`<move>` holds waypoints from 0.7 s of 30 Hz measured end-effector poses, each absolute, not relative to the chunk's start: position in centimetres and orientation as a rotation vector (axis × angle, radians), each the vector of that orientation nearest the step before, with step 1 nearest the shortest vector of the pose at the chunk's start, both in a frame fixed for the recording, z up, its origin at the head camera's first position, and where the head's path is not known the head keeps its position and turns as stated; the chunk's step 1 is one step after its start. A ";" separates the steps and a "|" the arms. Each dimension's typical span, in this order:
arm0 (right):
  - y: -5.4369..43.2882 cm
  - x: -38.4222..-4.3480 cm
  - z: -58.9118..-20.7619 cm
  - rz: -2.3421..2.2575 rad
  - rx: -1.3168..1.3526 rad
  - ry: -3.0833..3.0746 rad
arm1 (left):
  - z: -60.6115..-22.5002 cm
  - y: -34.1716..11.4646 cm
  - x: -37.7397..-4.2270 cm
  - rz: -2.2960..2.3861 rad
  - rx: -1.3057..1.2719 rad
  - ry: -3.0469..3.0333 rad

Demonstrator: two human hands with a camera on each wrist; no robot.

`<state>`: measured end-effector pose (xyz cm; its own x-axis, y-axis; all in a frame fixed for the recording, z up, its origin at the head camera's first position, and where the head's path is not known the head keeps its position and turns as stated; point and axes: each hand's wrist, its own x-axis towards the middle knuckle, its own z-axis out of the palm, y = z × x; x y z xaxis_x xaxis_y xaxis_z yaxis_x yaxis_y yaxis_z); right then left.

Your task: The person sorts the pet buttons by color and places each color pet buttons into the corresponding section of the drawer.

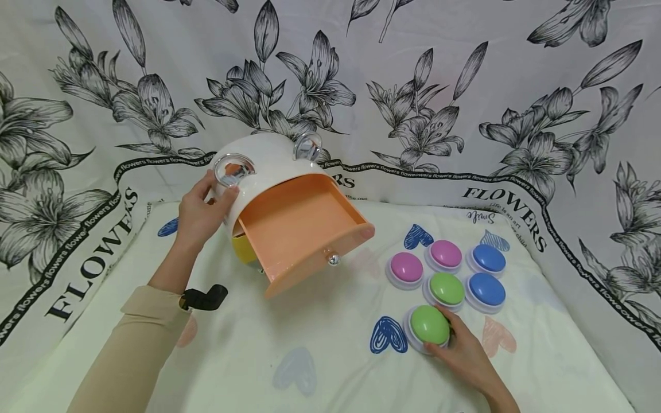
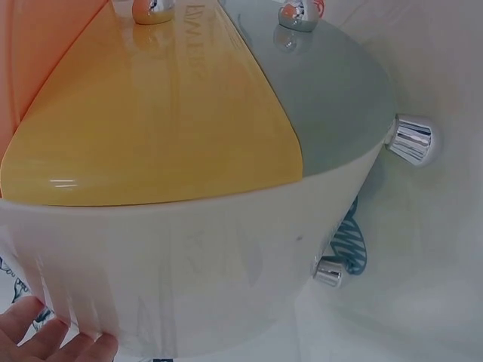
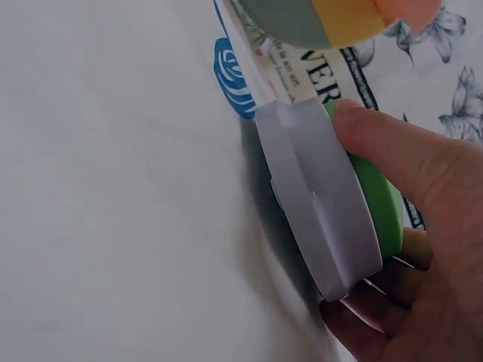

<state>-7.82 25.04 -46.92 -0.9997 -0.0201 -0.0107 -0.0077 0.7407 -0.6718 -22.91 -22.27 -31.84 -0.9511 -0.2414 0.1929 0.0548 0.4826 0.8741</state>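
My left hand (image 1: 198,215) grips the side of a white rounded drawer box (image 1: 263,150), thumb in front near a chrome ring and fingers behind. The box is tilted, with its orange drawer (image 1: 304,223) pulled out; the visible drawer floor is bare. Below it, in the left wrist view, the yellow drawer (image 2: 162,113) and the grey-green drawer (image 2: 332,98) are closed. At the lower right, my right hand (image 1: 465,350) holds a green-topped round push button (image 1: 430,324) by its edge, thumb and fingers around it. Its white base (image 3: 321,200) faces the right wrist camera.
Several more push buttons stand in a cluster beyond the right hand: pink (image 1: 406,267), green (image 1: 446,288) and blue (image 1: 487,288). A heart-patterned cloth (image 1: 248,367) covers the table. Behind it hangs a white flower-printed curtain (image 1: 356,137).
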 end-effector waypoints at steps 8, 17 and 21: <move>24.5 -8.5 -45.7 -1.161 -0.014 2.909 | -31.8 -22.3 -23.0 -1.452 0.166 -2.450; 24.0 -9.8 -44.2 -1.222 0.013 2.890 | -31.7 -22.3 -22.8 -1.454 0.156 -2.457; 23.7 -10.4 -44.0 -1.249 0.005 2.874 | -31.8 -22.3 -22.8 -1.448 0.168 -2.463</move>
<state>-10.44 23.74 -43.97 -1.0000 -0.0004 -0.0089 0.0062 0.6824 -0.7309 -22.78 -22.30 -31.76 -0.9546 -0.2383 0.1788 0.0404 0.4911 0.8701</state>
